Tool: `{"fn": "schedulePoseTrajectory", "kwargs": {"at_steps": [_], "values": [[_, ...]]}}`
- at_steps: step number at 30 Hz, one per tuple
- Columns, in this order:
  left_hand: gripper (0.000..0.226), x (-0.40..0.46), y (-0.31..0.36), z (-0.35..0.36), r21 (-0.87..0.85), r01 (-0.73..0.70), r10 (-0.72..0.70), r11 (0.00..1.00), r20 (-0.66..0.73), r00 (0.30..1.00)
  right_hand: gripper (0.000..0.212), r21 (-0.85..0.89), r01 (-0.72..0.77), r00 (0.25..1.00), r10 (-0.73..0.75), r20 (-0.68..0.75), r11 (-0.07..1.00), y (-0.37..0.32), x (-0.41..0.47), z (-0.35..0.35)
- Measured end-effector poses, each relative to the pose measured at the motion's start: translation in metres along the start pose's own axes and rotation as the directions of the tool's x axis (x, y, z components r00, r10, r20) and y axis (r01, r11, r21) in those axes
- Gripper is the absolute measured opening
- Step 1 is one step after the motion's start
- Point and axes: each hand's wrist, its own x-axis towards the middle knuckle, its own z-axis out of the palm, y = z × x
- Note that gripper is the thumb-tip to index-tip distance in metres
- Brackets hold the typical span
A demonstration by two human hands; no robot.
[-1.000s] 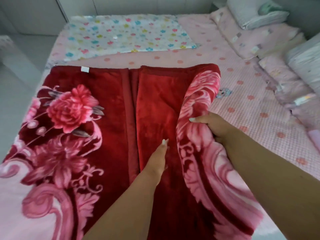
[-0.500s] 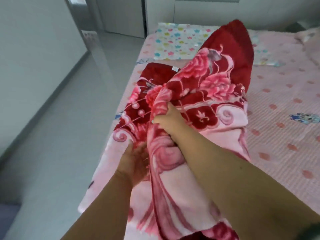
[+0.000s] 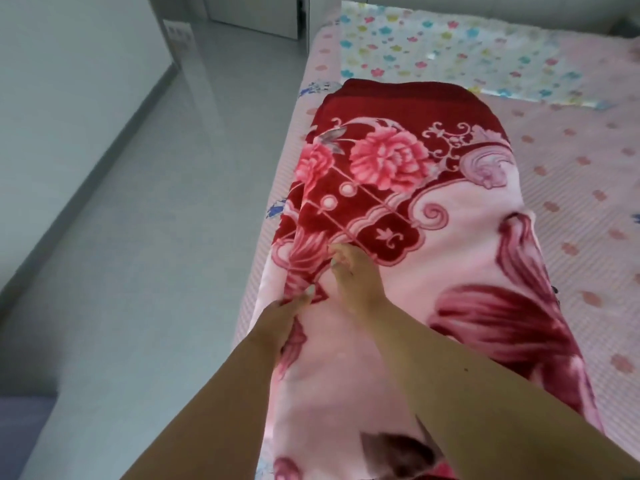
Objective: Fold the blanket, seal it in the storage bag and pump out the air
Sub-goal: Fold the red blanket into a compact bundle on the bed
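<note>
The red and pink flowered blanket (image 3: pixel 408 188) lies folded into a long strip along the left edge of the bed (image 3: pixel 571 209). My right hand (image 3: pixel 349 275) rests flat on its top layer near the left side, fingers stretched out. My left hand (image 3: pixel 282 318) is just beside it at the blanket's left edge, thumb on top and fingers tucked against the side of the fold. Beyond the blanket lies a flat glossy sheet with small coloured flowers (image 3: pixel 450 50), which looks like the storage bag.
Grey floor (image 3: pixel 138 254) runs along the left of the bed, with a wall and a door at the far end. Pink dotted bedding stretches to the right of the blanket.
The right half of the blanket has been carried over to the left and laid down, so the blanket is now a narrow strip. Both hands have come down onto its left edge.
</note>
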Motion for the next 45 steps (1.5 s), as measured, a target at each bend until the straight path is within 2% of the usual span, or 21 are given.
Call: {"fn": "schedulePoseTrajectory", "kwargs": {"at_steps": [2, 5, 9, 11, 13, 17, 19, 20, 21, 22, 23, 24, 25, 26, 29, 33, 35, 36, 38, 40, 45], "values": [[0.034, -0.001, 0.004, 0.011, 0.144, -0.053, 0.06, 0.988, -0.044, 0.997, 0.038, 0.114, -0.063, 0.998, 0.06, 0.031, 0.991, 0.0, -0.002, 0.0], [0.034, -0.002, 0.014, 0.017, 0.215, -0.104, 0.135, 0.971, -0.136, 0.981, 0.05, 0.26, -0.144, 0.989, 0.134, 0.058, 0.955, -0.003, -0.006, -0.001], [0.035, -0.002, 0.036, -0.014, 0.249, -0.173, 0.232, 0.953, -0.233, 0.944, 0.036, 0.332, -0.075, 0.996, 0.057, 0.064, 0.94, -0.009, 0.005, -0.002], [0.035, -0.002, 0.031, -0.036, 0.228, -0.201, 0.265, 0.953, -0.299, 0.917, 0.042, 0.245, 0.017, 0.993, -0.045, 0.109, 0.969, -0.01, 0.009, 0.003], [0.033, 0.002, 0.019, -0.046, 0.249, -0.16, 0.238, 0.955, -0.325, 0.915, 0.042, 0.086, 0.064, 0.975, -0.081, 0.206, 0.994, -0.003, 0.008, 0.013], [0.034, 0.007, -0.003, -0.039, 0.389, -0.13, 0.249, 0.912, -0.273, 0.929, 0.047, -0.108, 0.152, 0.962, -0.122, 0.243, 0.982, 0.018, 0.003, 0.021], [0.055, 0.005, -0.008, -0.034, 0.546, -0.131, 0.35, 0.828, -0.32, 0.88, 0.044, -0.167, 0.148, 0.964, -0.104, 0.246, 0.975, 0.016, 0.006, 0.021], [0.069, 0.0, -0.008, -0.032, 0.643, -0.124, 0.434, 0.755, -0.348, 0.831, 0.047, -0.192, 0.154, 0.966, -0.107, 0.236, 0.969, 0.013, 0.008, 0.022], [0.074, -0.006, -0.007, -0.029, 0.76, -0.12, 0.54, 0.639, -0.332, 0.773, 0.053, -0.205, 0.164, 0.969, -0.118, 0.218, 0.965, 0.008, 0.01, 0.024], [0.072, -0.012, -0.006, -0.024, 0.866, -0.12, 0.632, 0.486, -0.253, 0.733, 0.058, -0.208, 0.175, 0.97, -0.133, 0.201, 0.962, 0.004, 0.012, 0.027], [0.068, -0.016, -0.008, -0.02, 0.936, -0.129, 0.671, 0.328, -0.135, 0.729, 0.055, -0.218, 0.178, 0.971, -0.136, 0.198, 0.959, 0.0, 0.014, 0.03], [0.065, -0.018, -0.014, -0.018, 0.97, -0.144, 0.659, 0.194, -0.02, 0.752, 0.049, -0.239, 0.173, 0.97, -0.123, 0.209, 0.956, 0.0, 0.016, 0.034], [0.063, -0.018, -0.024, -0.018, 0.983, -0.149, 0.612, 0.103, 0.056, 0.789, 0.047, -0.271, 0.161, 0.966, -0.095, 0.239, 0.949, 0.0, 0.016, 0.038], [0.064, -0.016, -0.035, -0.02, 0.988, -0.141, 0.552, 0.064, 0.083, 0.829, 0.047, -0.312, 0.149, 0.958, -0.059, 0.279, 0.938, 0.002, 0.016, 0.041], [0.065, -0.005, -0.055, -0.037, 0.991, -0.1, 0.423, 0.086, 0.055, 0.905, 0.051, -0.463, 0.157, 0.932, 0.024, 0.361, 0.872, 0.005, 0.008, 0.054], [0.061, 0.008, -0.041, -0.061, 0.977, -0.202, 0.376, 0.067, 0.162, 0.912, 0.054, -0.614, 0.114, 0.95, 0.095, 0.298, 0.781, 0.003, 0.001, 0.078], [0.06, 0.012, -0.029, -0.083, 0.951, -0.308, 0.394, 0.037, 0.269, 0.879, 0.057, -0.647, 0.026, 0.98, 0.107, 0.166, 0.762, -0.007, 0.003, 0.085], [0.061, 0.014, -0.021, -0.098, 0.935, -0.354, 0.404, 0.009, 0.32, 0.857, 0.06, -0.631, -0.041, 0.995, 0.09, 0.045, 0.775, -0.015, 0.007, 0.089], [0.061, 0.016, -0.004, -0.133, 0.913, -0.407, 0.433, -0.011, 0.372, 0.821, 0.059, -0.585, -0.174, 0.978, 0.072, -0.194, 0.792, -0.037, 0.019, 0.094], [0.059, 0.019, 0.016, -0.169, 0.906, -0.422, 0.465, -0.002, 0.375, 0.802, 0.054, -0.552, -0.276, 0.949, 0.133, -0.284, 0.787, -0.053, 0.035, 0.099], [0.06, 0.038, 0.069, -0.217, 0.907, -0.42, 0.465, -0.026, 0.383, 0.798, 0.055, -0.436, -0.408, 0.905, 0.419, -0.077, 0.802, -0.059, 0.047, 0.125]]}}
